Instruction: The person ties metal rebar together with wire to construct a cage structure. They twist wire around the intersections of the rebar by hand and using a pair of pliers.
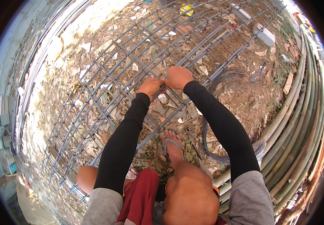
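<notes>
A long cage of steel reinforcing bars (pixel 107 71) runs slantwise across the ground in front of me, its long bars crossed by thinner stirrups. My left hand (pixel 150 87) is closed at a bar crossing near the middle of the cage. Right beside it, almost touching, my right hand (pixel 178 78) is curled closed over the same crossing, back of the hand up. The fingertips of both hands are hidden, so whatever they grip does not show. A loose coil of thin dark wire (pixel 218 81) lies to the right of my right forearm.
Bent bamboo poles (pixel 300 150) are heaped along the right. A pale block (pixel 264 34) lies at the far right, near the cage. More long bars (pixel 32 71) lie along the left. Dry leaves and rubble cover the ground. My sandaled foot (pixel 172 144) stands close to the cage's near edge.
</notes>
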{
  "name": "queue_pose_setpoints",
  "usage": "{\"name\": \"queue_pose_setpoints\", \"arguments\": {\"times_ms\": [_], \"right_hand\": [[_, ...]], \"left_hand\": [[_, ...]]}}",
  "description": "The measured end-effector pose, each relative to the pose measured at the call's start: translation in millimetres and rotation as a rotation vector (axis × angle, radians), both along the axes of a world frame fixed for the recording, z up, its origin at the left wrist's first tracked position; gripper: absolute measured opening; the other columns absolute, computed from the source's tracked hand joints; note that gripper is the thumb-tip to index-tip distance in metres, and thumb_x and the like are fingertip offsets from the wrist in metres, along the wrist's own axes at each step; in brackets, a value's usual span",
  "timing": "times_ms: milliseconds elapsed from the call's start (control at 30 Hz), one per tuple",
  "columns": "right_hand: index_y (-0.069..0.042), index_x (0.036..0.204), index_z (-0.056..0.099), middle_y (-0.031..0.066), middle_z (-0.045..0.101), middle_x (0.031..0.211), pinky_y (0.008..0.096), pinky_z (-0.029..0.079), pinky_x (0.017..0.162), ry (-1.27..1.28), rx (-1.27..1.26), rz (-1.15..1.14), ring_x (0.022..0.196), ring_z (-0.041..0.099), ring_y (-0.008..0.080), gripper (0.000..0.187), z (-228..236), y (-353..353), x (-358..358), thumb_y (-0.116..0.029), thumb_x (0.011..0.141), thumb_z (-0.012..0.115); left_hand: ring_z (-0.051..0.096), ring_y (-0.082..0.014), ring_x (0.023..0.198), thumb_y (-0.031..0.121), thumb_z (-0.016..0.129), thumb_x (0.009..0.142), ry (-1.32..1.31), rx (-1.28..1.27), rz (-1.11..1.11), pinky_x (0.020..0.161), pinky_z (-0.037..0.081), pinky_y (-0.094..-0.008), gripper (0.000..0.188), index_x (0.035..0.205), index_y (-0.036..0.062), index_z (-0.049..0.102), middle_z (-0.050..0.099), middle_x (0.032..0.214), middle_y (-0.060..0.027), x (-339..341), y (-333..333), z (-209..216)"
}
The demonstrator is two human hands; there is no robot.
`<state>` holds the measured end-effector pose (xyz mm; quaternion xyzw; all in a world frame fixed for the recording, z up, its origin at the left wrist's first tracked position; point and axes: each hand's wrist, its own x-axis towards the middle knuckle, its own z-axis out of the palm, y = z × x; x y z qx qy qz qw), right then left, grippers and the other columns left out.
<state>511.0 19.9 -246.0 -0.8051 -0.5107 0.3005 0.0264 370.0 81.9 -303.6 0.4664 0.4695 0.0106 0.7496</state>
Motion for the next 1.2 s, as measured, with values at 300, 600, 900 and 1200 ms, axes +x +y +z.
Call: {"name": "queue_pose_setpoints", "arguments": {"times_ms": [300, 600, 900, 1200], "right_hand": [[-0.004, 0.077, 0.069, 0.0175, 0.069, 0.075, 0.0446, 0.056, 0.065, -0.312, 0.347, 0.256, 0.074, 0.071, 0.0339, 0.016, 28, -9, -29, -0.019, 0.075, 0.074], [0.009, 0.123, 0.058, 0.0163, 0.067, 0.088, 0.0354, 0.055, 0.055, -0.360, 0.304, 0.160, 0.067, 0.070, 0.0273, 0.040, -35, -93, -78, -0.006, 0.086, 0.059], [0.000, 0.141, 0.049, 0.0266, 0.066, 0.092, 0.0479, 0.054, 0.064, 0.178, 0.412, -0.279, 0.080, 0.067, 0.0413, 0.055, -58, -91, -84, -0.001, 0.086, 0.055], [-0.007, 0.143, 0.049, 0.0029, 0.059, 0.086, 0.0309, 0.051, 0.054, 1.379, 0.342, -1.253, 0.069, 0.060, 0.0138, 0.046, -50, -63, -100, -0.003, 0.098, 0.045]], "left_hand": [[0.061, -0.0193, 0.058, 0.018, 0.065, 0.095, 0.032, 0.650, -0.379, 0.052, 0.051, -0.0323, 0.028, 0.079, -0.0048, 0.064, 0.066, 0.072, -0.0123, -9, 8, -38], [0.060, -0.0127, 0.062, 0.028, 0.059, 0.099, 0.130, 0.097, -0.033, 0.054, 0.047, -0.0274, 0.032, 0.089, -0.0011, 0.066, 0.069, 0.083, -0.0083, -3, 0, -8], [0.062, -0.0142, 0.069, 0.028, 0.067, 0.094, 0.175, 0.232, 0.010, 0.059, 0.049, -0.0313, 0.032, 0.094, -0.0042, 0.066, 0.066, 0.082, -0.0079, 0, -14, 18], [0.068, -0.0174, 0.084, 0.018, 0.071, 0.089, 0.045, 0.449, 0.264, 0.074, 0.053, -0.0286, 0.032, 0.104, -0.0095, 0.069, 0.072, 0.094, -0.0136, -32, -19, -23]]}}
